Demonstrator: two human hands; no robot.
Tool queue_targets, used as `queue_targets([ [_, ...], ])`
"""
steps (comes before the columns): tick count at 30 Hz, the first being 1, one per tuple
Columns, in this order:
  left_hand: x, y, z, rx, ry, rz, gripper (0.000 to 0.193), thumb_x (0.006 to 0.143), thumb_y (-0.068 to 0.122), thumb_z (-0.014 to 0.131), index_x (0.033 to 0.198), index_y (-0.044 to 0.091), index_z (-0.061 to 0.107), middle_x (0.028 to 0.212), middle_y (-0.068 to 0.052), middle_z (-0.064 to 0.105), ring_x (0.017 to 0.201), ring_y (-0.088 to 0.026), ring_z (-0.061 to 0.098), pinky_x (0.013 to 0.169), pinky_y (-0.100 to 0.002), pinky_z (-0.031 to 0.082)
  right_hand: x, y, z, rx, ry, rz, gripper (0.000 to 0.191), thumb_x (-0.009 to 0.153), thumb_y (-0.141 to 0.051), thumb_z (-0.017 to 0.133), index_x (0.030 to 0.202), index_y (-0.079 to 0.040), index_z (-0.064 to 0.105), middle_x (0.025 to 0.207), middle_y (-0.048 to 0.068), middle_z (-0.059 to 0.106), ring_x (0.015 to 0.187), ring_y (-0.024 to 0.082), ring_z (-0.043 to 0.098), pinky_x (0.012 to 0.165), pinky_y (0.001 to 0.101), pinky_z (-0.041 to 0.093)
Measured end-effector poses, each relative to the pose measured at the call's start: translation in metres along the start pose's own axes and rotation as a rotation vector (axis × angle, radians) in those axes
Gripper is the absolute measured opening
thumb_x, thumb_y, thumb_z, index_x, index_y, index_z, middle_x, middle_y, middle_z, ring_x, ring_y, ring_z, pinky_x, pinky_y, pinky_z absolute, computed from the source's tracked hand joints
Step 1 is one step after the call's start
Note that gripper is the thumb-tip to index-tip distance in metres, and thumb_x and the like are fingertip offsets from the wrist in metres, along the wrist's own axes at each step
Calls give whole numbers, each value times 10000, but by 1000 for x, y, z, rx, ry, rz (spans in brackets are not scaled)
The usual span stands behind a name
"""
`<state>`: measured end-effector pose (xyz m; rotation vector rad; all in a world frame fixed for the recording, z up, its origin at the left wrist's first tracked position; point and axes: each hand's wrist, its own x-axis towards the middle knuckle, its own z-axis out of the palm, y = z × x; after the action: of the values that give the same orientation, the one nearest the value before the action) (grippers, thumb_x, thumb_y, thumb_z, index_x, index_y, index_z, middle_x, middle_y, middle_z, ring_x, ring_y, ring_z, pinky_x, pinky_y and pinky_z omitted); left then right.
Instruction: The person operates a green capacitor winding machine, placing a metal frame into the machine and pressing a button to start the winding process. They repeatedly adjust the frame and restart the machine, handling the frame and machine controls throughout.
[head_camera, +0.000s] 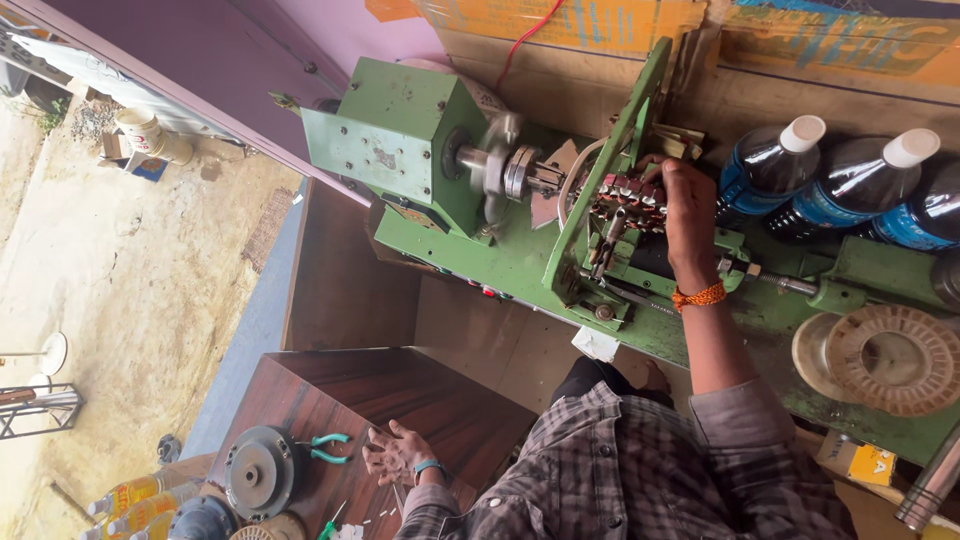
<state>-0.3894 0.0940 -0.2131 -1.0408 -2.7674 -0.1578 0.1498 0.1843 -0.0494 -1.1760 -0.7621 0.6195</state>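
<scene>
My right hand (690, 200), with an orange thread band at the wrist, reaches onto a green winding machine (400, 140). Its fingers close around a reddish stepped former (625, 195) mounted on the machine's spindle (500, 165). My left hand (395, 455), with a teal strap at the wrist, rests flat with fingers spread on a brown wooden table (400, 390) and holds nothing. Green-handled pliers (328, 447) lie just left of that hand, beside a round grey metal motor part (260, 472).
Three dark bottles with white caps (770, 165) lie to the right of the machine. Below them is a pale empty spool (890, 358). Yellow bottles (135, 500) stand at the lower left. Cardboard panels (600, 20) back the machine, and a concrete floor (120, 280) lies to the left.
</scene>
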Motion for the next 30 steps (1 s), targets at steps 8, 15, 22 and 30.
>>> queue_targets([
  [8,1,-2,2,-13,-2,8,589,1054,617,402,1504,247,482,1543,-131,417,1390,-338,392,1007,-581,386,-2,-7,3,39,-13,28,381,1119,-264,492,964,30,679,1016,38,706,843,61,607,763,224,489],
  [15,2,0,0,-46,21,1,568,1047,612,412,1473,244,483,1535,-140,424,1393,-343,386,1002,-598,383,0,-9,3,-15,9,54,377,1114,-260,479,962,12,691,932,18,696,841,77,605,793,254,488],
  [22,5,-1,-8,-39,-11,-10,564,1030,593,443,1471,243,469,1538,-148,400,1411,-356,366,1019,-616,369,-4,-12,4,8,-20,-23,344,1133,-238,492,982,3,686,976,6,684,864,69,553,801,264,425],
  [30,3,-5,1,-49,-29,-13,597,1034,604,434,1494,224,457,1560,-164,382,1414,-372,351,1005,-617,369,-5,-9,-1,-60,30,37,393,1179,-257,488,965,7,687,887,21,617,807,84,498,759,270,395],
])
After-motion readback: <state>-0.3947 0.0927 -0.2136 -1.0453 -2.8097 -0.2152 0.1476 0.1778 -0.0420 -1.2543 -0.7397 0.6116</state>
